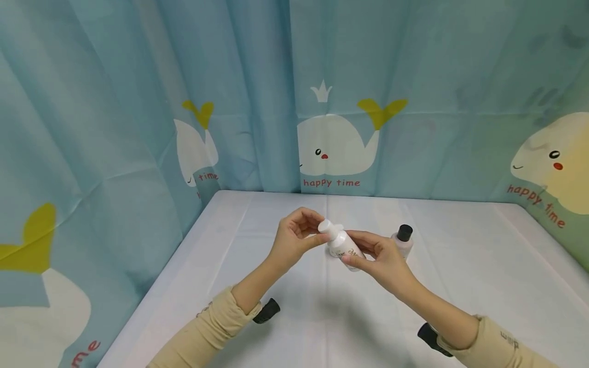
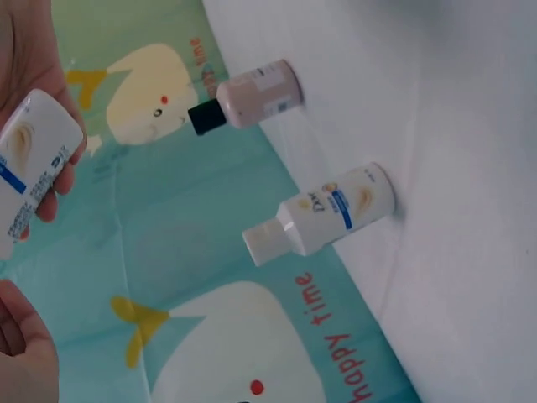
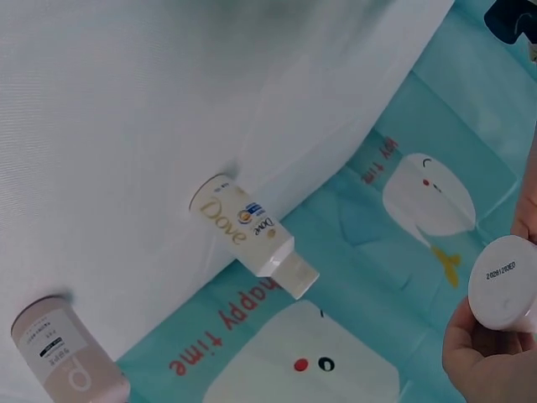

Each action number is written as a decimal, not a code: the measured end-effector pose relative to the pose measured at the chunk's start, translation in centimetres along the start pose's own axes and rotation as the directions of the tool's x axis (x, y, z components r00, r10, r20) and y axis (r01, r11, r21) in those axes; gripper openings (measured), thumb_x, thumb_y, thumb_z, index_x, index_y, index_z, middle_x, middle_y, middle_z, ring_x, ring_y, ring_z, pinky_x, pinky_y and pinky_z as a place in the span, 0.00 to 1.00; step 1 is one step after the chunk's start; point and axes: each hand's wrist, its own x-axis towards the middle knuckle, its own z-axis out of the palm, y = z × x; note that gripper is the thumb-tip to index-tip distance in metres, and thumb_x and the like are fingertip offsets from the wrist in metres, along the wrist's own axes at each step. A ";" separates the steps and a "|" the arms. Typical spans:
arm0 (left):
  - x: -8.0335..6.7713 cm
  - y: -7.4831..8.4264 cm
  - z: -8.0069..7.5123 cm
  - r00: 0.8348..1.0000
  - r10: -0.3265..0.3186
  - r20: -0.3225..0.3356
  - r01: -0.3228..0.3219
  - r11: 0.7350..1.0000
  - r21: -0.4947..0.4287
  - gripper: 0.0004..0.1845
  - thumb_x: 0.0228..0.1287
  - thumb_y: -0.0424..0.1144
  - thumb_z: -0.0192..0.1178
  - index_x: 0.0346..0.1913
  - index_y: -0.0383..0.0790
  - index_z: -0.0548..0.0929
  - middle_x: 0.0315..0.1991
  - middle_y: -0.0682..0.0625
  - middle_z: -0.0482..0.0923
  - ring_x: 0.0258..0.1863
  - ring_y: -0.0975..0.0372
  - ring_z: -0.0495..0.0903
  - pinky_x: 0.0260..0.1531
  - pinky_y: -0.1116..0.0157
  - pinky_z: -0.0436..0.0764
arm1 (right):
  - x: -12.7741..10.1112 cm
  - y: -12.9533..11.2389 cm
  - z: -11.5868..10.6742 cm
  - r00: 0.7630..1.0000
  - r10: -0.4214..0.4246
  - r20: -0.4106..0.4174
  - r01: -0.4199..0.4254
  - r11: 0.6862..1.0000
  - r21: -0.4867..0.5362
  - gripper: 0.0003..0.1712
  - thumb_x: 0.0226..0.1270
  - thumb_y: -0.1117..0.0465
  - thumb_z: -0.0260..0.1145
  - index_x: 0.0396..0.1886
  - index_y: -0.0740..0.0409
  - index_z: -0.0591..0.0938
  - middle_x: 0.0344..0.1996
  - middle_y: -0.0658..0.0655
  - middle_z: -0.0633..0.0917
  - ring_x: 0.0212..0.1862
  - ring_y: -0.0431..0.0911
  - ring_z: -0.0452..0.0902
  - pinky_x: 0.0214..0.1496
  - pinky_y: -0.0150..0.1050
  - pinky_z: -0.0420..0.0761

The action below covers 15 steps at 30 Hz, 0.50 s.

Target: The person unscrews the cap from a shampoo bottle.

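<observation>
Standing bottle (image 3: pixel 239 220) reads "Dove"; curtain (image 1: pixel 257 66) says "happy time". Your left hand (image 1: pixel 294 239) pinches tilted bottle (image 1: pixel 344 244) by its cap (image 1: pixel 324 225); right hand (image 1: pixel 385 260) grips its body.

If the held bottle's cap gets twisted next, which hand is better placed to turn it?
Probably the left hand: it pinches the cap, while the right hand grips the body of the white bottle and could steady it.

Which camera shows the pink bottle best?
The left wrist view: the pink bottle shows whole, black cap included. The right hand partly hides it in the head view; the right wrist view crops its cap.
</observation>
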 end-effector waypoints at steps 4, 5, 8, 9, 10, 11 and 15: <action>0.1 0.0 0.3 1.000 0.014 -0.008 -0.014 0.999 0.030 0.35 0.49 0.48 0.71 0.49 0.21 0.75 0.36 0.57 0.78 0.36 0.69 0.77 0.42 0.75 0.80 | 0.1 -0.1 0.0 1.000 -0.001 -0.007 0.001 1.000 -0.016 0.27 0.58 0.64 0.70 0.57 0.68 0.76 0.52 0.67 0.81 0.46 0.27 0.78 0.43 0.29 0.82; 0.1 0.0 0.3 1.000 0.016 -0.004 -0.016 0.999 0.039 0.35 0.50 0.48 0.71 0.51 0.22 0.75 0.37 0.53 0.78 0.36 0.69 0.77 0.42 0.76 0.80 | 0.1 -0.1 0.0 1.000 -0.001 -0.007 0.001 1.000 -0.018 0.27 0.58 0.64 0.70 0.57 0.68 0.76 0.52 0.67 0.81 0.46 0.27 0.78 0.43 0.29 0.82; 0.2 0.0 0.4 1.000 0.019 0.011 -0.020 0.997 0.070 0.33 0.51 0.49 0.70 0.50 0.22 0.78 0.40 0.41 0.78 0.37 0.70 0.77 0.43 0.75 0.79 | 0.1 -0.2 0.0 1.000 0.003 -0.007 -0.003 1.000 -0.020 0.27 0.58 0.64 0.69 0.57 0.68 0.76 0.52 0.67 0.81 0.46 0.29 0.79 0.44 0.29 0.82; 0.3 0.0 0.5 1.000 0.019 0.012 -0.020 0.997 0.076 0.33 0.51 0.50 0.70 0.48 0.21 0.78 0.41 0.37 0.78 0.37 0.70 0.77 0.43 0.75 0.79 | 0.1 -0.2 -0.1 1.000 0.005 -0.006 -0.005 1.000 -0.017 0.27 0.58 0.64 0.69 0.57 0.68 0.76 0.52 0.67 0.81 0.46 0.30 0.79 0.43 0.29 0.82; 0.3 -0.1 0.5 1.000 0.016 0.012 -0.017 0.997 0.077 0.33 0.51 0.51 0.70 0.46 0.21 0.78 0.41 0.35 0.77 0.36 0.70 0.76 0.43 0.75 0.79 | 0.1 -0.2 -0.1 1.000 0.005 -0.005 -0.005 1.000 -0.016 0.27 0.58 0.64 0.69 0.57 0.68 0.76 0.52 0.68 0.81 0.46 0.30 0.79 0.43 0.29 0.83; 0.4 -0.1 0.6 1.000 0.013 0.010 -0.014 0.996 0.083 0.34 0.50 0.52 0.70 0.45 0.21 0.78 0.41 0.36 0.77 0.36 0.70 0.76 0.43 0.75 0.79 | 0.1 -0.2 -0.1 1.000 0.004 -0.004 -0.004 1.000 -0.014 0.26 0.58 0.64 0.69 0.57 0.68 0.76 0.52 0.68 0.81 0.46 0.30 0.79 0.43 0.29 0.83; 0.6 -0.3 0.8 1.000 -0.001 -0.008 0.001 0.995 0.098 0.40 0.44 0.61 0.69 0.41 0.23 0.74 0.34 0.51 0.75 0.34 0.69 0.73 0.42 0.75 0.77 | 0.1 -0.2 0.0 1.000 -0.007 -0.003 0.007 1.000 -0.015 0.26 0.58 0.65 0.69 0.56 0.68 0.76 0.52 0.68 0.81 0.45 0.29 0.79 0.43 0.29 0.83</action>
